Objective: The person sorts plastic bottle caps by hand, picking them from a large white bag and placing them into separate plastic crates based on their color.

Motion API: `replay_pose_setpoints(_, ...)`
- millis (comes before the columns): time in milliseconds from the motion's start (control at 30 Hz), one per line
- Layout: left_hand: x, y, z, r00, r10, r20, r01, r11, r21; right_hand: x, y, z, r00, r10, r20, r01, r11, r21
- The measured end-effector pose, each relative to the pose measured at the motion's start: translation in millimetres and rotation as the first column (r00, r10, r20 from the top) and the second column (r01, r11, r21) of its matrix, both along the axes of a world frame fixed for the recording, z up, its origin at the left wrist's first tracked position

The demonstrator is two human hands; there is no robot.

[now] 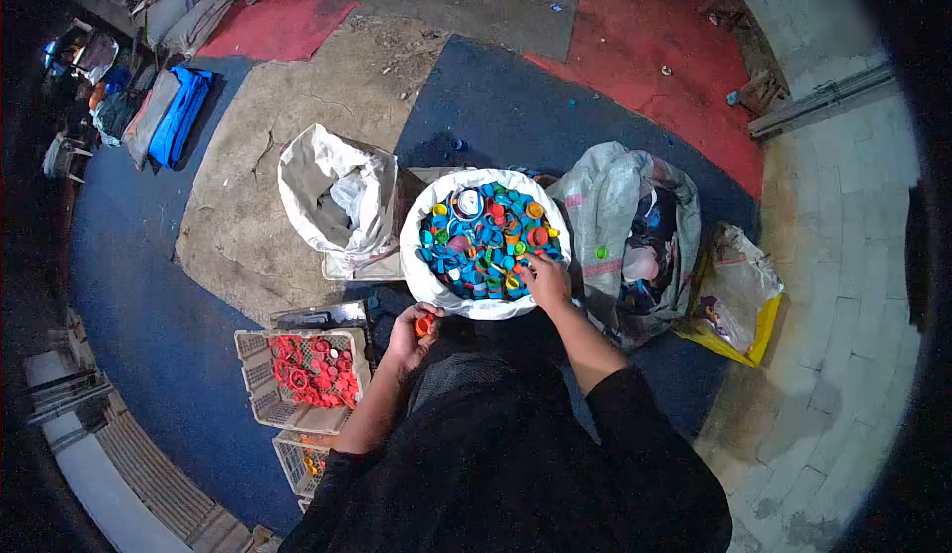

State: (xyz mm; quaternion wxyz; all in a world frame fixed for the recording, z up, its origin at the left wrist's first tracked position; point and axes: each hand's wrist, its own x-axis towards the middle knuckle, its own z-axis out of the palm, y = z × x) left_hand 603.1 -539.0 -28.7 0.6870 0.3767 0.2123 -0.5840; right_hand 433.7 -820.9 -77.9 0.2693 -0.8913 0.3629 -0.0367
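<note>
Two hands work over a white sack [421, 270] full of mixed coloured caps [486, 241], seen from the head camera. Right hand [545, 280] rests on the caps at the sack's near right edge, fingers curled into the pile. Left hand [412, 327] sits just near-left of the sack, pinching an orange cap [424, 326]. Left of it, a crate [256, 374] holds red caps [312, 369]. Another open sack [332, 196] stands far left, a grey bag [615, 226] right.
</note>
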Motion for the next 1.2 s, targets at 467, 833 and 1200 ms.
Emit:
replay_pose_setpoints(467,18,-26,13,0.991,-0.079,0.105,0.079,0.997,0.008,9,16,-23,0.998,-0.008,0.07,0.002,0.996,0.084)
replay_pose_setpoints(833,27,-64,24,0.999,-0.04,-0.033,0.034,0.983,-0.18,6,18,46,0.635,-0.737,0.229,-0.008,0.29,0.957)
replay_pose_setpoints(1200,21,-126,60,0.989,-0.136,-0.06,0.112,0.947,-0.301,55,12,126,0.767,-0.085,0.635,-0.286,0.841,0.459)
